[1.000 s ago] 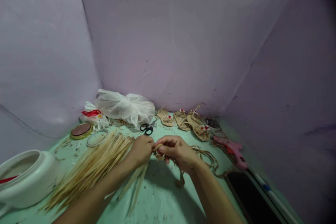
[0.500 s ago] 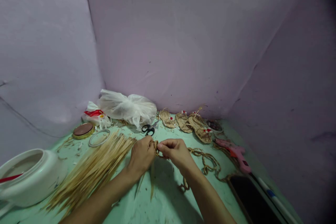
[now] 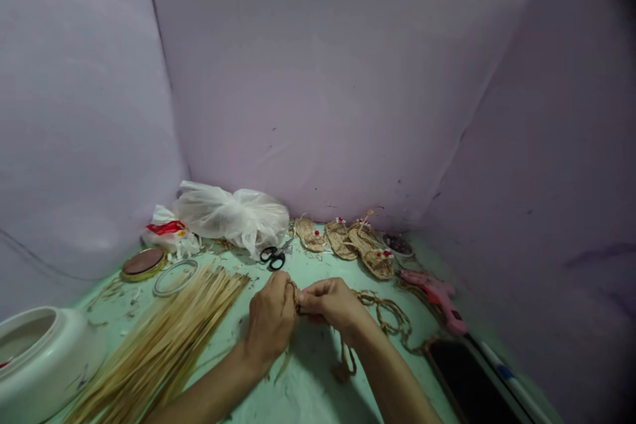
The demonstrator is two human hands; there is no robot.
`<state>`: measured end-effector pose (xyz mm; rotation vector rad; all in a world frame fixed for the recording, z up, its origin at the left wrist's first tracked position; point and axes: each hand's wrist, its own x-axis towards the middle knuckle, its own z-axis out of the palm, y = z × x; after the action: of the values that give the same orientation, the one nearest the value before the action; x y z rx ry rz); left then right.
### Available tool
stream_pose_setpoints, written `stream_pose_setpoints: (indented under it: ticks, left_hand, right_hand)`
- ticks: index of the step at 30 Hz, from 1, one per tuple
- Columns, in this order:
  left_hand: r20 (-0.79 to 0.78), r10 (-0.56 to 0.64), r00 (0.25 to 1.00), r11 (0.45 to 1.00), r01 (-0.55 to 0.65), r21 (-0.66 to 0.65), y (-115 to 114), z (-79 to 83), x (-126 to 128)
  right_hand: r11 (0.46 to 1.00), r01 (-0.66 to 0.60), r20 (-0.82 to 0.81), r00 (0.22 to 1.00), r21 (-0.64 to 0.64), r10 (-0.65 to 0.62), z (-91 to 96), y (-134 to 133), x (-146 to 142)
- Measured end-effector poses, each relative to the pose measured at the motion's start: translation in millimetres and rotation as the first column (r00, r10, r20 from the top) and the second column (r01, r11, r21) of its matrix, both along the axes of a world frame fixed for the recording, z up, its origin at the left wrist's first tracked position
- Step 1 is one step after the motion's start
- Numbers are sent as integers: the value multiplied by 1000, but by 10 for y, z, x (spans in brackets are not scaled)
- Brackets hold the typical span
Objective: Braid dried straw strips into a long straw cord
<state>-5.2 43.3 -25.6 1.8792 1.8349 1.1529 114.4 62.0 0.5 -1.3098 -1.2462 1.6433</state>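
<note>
My left hand (image 3: 271,318) and my right hand (image 3: 332,301) meet above the green table (image 3: 308,391), both pinched on a braided straw cord (image 3: 296,294) between them. The braid runs off to the right as a looped straw rope (image 3: 390,315) lying on the table. Loose straw ends hang below my left hand. A bundle of straw strips (image 3: 163,344) lies just left of my left arm.
Black scissors (image 3: 273,256), a white plastic bag (image 3: 231,215), several small woven straw sandals (image 3: 348,242), a pink glue gun (image 3: 437,295), a dark phone (image 3: 472,381), a white jar (image 3: 42,364), a round tin lid (image 3: 143,263) and a ring (image 3: 173,276). Purple panels wall the table.
The head view has tilted up, showing the panels' top edge. Both hands have drawn closer together on the braid, and the loose straws under my left hand have shifted.
</note>
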Motion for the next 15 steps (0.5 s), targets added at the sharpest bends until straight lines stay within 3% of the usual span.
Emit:
stream_pose_setpoints:
  ticks: [4,7,10,13,15]
  left_hand:
    - [265,-41,963,999,37,20,42,12,32]
    - [387,-105,916,992,67,111,50,14,55]
    - [395,-109,912,989,61,132,59,-11,76]
    - [336,-63,940,997,47,56,84,-40,86]
    - [277,-34,960,999,34,4,108,-45,83]
  right_hand:
    - [982,120,-46,992,145,-115,-59,22,-50]
    - [966,190,-13,982,173,-191,-78,34,-54]
    - [972,131,-8,991,193,-132,-92,40,-26]
    - [967,55,-3,998,249,-56,-117,42,-17]
    - [965,60,58,995,255,-77,-129,39,-28]
